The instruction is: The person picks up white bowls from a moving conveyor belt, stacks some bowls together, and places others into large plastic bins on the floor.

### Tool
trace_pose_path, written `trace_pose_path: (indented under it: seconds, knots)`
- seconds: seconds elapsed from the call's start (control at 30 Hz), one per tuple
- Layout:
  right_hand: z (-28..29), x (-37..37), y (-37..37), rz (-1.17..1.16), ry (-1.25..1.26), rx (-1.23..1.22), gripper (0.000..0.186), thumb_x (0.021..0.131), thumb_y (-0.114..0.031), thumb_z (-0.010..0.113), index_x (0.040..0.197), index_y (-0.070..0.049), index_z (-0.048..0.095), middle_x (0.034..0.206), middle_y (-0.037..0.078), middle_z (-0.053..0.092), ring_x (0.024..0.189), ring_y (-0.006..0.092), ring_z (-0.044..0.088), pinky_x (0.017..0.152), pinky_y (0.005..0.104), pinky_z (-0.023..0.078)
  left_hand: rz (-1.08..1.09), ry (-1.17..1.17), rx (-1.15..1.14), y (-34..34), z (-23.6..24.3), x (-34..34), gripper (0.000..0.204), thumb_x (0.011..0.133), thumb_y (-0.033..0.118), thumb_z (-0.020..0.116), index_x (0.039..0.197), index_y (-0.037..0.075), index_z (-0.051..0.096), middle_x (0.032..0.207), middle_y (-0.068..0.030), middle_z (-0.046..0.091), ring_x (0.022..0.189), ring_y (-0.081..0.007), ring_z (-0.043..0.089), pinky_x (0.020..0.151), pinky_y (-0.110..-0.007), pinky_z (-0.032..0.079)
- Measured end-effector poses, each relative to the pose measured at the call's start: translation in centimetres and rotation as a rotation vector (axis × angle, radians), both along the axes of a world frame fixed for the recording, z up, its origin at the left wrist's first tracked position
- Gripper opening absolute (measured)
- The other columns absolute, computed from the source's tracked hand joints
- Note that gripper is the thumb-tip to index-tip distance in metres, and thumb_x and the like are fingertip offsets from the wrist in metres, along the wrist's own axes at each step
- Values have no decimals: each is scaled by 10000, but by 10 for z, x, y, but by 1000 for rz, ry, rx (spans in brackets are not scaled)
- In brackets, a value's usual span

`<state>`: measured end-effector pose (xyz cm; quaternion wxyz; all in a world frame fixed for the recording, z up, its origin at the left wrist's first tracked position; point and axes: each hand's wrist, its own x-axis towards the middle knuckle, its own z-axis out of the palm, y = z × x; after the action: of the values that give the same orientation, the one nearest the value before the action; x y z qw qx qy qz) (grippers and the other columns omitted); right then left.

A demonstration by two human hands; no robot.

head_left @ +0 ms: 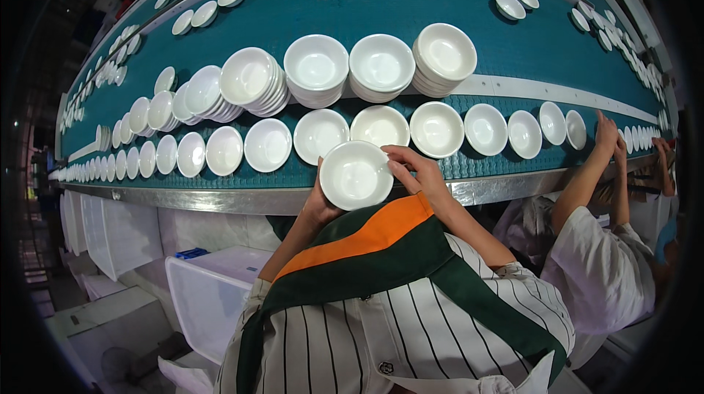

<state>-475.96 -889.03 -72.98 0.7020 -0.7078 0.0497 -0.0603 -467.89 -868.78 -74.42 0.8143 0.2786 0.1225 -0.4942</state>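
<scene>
A white round bowl (pixel 357 174) is held up close to my chest, its hollow side facing me. My left hand (pixel 320 202) grips it from the left, with most of its fingers hidden behind the bowl. On the other side my right hand (pixel 420 175) pinches the rim, its fingers bent and the thumb near the edge. Just beyond the held bowl, a row of single white bowls, among them one bowl (pixel 320 136), lies along the near strip of the green conveyor belt (pixel 293 178). Behind that row stand several stacks of white bowls, including a tall stack (pixel 444 57).
A white divider rail (pixel 543 91) runs along the belt, and a metal edge (pixel 198 197) borders its near side. More bowls (pixel 510 5) lie scattered farther back. At the right, a co-worker's arm (pixel 587 174) reaches over the belt. White plastic bins (pixel 213 299) stand below left.
</scene>
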Motion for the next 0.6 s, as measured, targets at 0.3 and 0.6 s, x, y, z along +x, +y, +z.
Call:
trace_pose_path:
  seconds: [0.3, 0.6]
  knots:
    - [-24, -12, -44, 25, -53, -134, 300, 793, -125, 646, 1080, -46, 607, 943, 120, 655, 750, 183, 648, 666, 268, 512, -203, -159, 394, -54, 9, -35, 688, 835, 621, 403, 1295, 110, 408, 1220, -107, 514, 1103, -192, 523, 914, -341, 459]
    - [-53, -24, -92, 72, -34, -270, 199, 789, -136, 655, 941, -8, 634, 784, 134, 650, 659, 168, 619, 607, 255, 480, -286, -447, 329, -102, -13, -70, 700, 861, 632, 327, 1314, 100, 371, 1281, -109, 439, 1174, -193, 439, 940, -315, 406]
